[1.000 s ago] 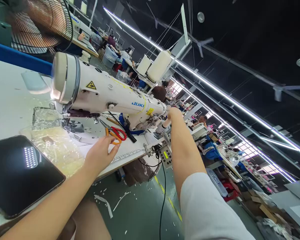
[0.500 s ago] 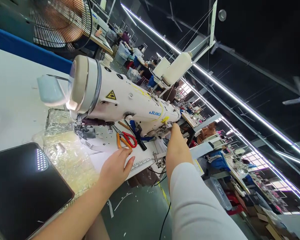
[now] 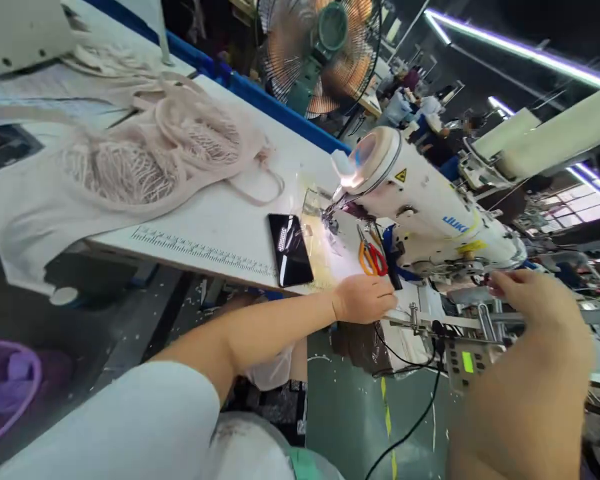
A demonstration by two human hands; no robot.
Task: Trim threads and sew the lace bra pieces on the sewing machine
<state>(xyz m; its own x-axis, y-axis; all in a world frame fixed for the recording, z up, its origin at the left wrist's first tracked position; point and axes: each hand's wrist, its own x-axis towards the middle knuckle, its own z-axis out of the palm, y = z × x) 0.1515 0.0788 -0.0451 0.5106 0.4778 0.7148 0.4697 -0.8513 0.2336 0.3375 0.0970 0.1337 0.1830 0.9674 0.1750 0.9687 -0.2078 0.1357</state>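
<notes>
A white sewing machine [image 3: 430, 207] stands on the table. My left hand [image 3: 365, 299] lies loosely at the table's front edge, just below it, with nothing seen in it. Scissors with orange and red handles [image 3: 373, 259] lie just beyond that hand, apart from it. My right hand [image 3: 535, 293] reaches to the far end of the machine, low by the handwheel end [image 3: 517, 255]. Its thumb and fingertips are drawn together at a small dark part; what they pinch is too small to make out. A black phone [image 3: 290, 250] lies left of the needle area.
Beige bras [image 3: 145, 160] are piled on the table [image 3: 220, 227] at left. Behind it runs a fan [image 3: 325, 53]. Thread cones [image 3: 560, 133] stand at upper right. A control box [image 3: 467, 363] and cables hang below the table. A purple basket [image 3: 10, 347] sits lower left.
My view has swung left and back, bringing the bras and the basket into sight. My left hand stays at the table edge, its fingers less spread; my right hand stays at the machine's far end.
</notes>
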